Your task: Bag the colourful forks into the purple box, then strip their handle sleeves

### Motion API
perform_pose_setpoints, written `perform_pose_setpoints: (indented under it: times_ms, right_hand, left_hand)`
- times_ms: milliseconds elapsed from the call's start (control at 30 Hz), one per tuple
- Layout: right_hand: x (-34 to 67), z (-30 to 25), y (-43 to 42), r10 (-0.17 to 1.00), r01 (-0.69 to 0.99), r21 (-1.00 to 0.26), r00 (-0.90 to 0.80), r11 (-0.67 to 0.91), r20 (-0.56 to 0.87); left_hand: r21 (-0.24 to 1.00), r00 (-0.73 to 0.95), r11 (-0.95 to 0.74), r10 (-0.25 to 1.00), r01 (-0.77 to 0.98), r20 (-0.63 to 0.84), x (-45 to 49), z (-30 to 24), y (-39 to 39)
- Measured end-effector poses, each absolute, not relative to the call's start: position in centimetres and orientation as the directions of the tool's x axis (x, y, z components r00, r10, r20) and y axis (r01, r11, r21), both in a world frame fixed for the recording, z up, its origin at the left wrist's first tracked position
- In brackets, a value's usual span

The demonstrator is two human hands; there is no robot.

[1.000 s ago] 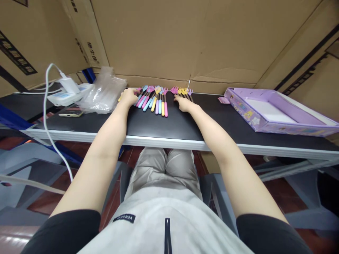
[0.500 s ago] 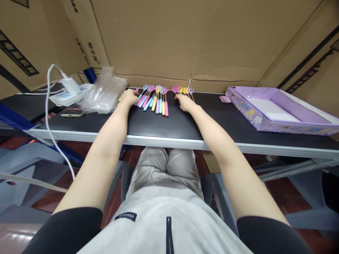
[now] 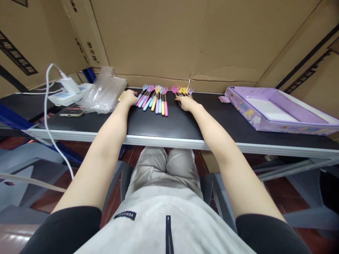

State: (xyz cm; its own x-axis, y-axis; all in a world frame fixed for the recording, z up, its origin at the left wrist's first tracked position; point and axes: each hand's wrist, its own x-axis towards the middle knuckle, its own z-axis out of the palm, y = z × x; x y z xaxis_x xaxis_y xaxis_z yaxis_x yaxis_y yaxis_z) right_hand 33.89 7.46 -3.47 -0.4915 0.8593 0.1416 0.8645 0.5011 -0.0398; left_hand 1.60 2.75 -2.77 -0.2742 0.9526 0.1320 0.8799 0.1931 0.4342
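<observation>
Several small back scratchers with claw-shaped heads and pink, blue, yellow and purple handles lie in a row on the black table; a pink-handled back scratcher [image 3: 166, 108] is at the row's right end. My left hand [image 3: 129, 97] is closed over back scratchers at the left end, with a yellow piece [image 3: 121, 96] showing beside it. My right hand [image 3: 186, 103] is curled over the handles of a second group, whose pink, yellow and purple claw heads [image 3: 184, 90] stick out beyond the fingers. The handles under both hands are mostly hidden.
Clear plastic bags [image 3: 104, 93], a phone [image 3: 72, 112] and a white power strip [image 3: 71, 95] with a plugged-in charger and cable are at the left. A purple open box [image 3: 254, 114] stands at the right. Cardboard [image 3: 164, 38] walls the table's back.
My right hand has shifted very slightly and its fingers lie a little flatter over the handles. My left hand stays in place, and the row of back scratchers has not moved.
</observation>
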Motion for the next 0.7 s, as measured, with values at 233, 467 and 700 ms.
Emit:
perform_pose_setpoints:
  times_ms: [233, 467, 700]
  right_hand:
    - [34.1, -3.8, 7.8, 0.864, 0.857, -0.13, -0.479, 0.499, 0.153]
    - [33.8, -3.5, 7.3, 0.889, 0.87, -0.188, -0.438, 0.456, 0.132]
    - [33.9, -3.5, 7.3, 0.886, 0.869, -0.179, -0.443, 0.462, 0.134]
  left_hand:
    - [0.359, -0.151, 0.055, 0.957, 0.932, 0.246, 3.4, -1.9, 2.7]
    - [0.311, 0.266, -0.399, 0.88, 0.862, 0.393, 7.4, -3.1, 3.9]
    - [0.121, 0.569, -0.649, 0.729, 0.751, 0.381, 9.8, -4.2, 4.0]
